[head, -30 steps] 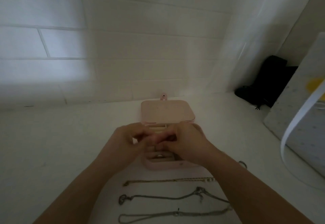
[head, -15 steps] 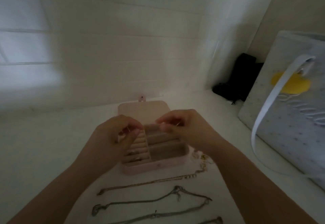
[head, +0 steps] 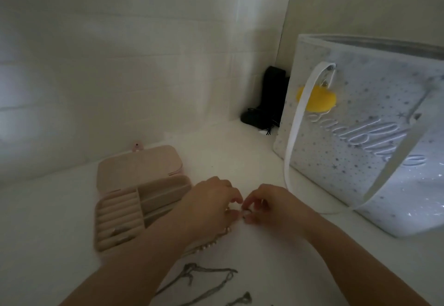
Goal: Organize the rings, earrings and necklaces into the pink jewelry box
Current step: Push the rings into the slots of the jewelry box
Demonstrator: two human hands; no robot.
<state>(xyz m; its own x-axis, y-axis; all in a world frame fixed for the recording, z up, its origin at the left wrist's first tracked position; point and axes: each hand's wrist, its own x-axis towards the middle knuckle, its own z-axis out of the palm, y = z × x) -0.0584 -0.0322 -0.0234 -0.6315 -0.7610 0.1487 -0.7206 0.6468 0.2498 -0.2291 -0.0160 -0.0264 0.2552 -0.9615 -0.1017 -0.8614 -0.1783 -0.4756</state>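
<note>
Your pink jewelry box (head: 134, 200) lies open on the white tabletop (head: 240, 161), left of your hands, its lid (head: 139, 168) folded back toward the wall. The ring rolls fill its left side, with a couple of small pieces tucked into the nearest rows, too blurred to tell apart; plain compartments sit on its right. Your left hand (head: 211, 207) and right hand (head: 271, 204) meet just right of the box, low over the tabletop. The fingers (head: 249, 219) of both hands are curled and their tips nearly touch around something small and dark; I cannot tell what it is, or which hand pinches it. A beaded necklace (head: 211, 243) runs out from under your left hand toward you. Nearer you, 2 thin grey chains (head: 204, 279) lie loose on the tabletop, and part of another shows at the bottom edge. To your right stands a white star-printed bag (head: 374, 152) with a yellow patch and a white strap. A black object (head: 266, 103) sits in the far corner beside it.
</note>
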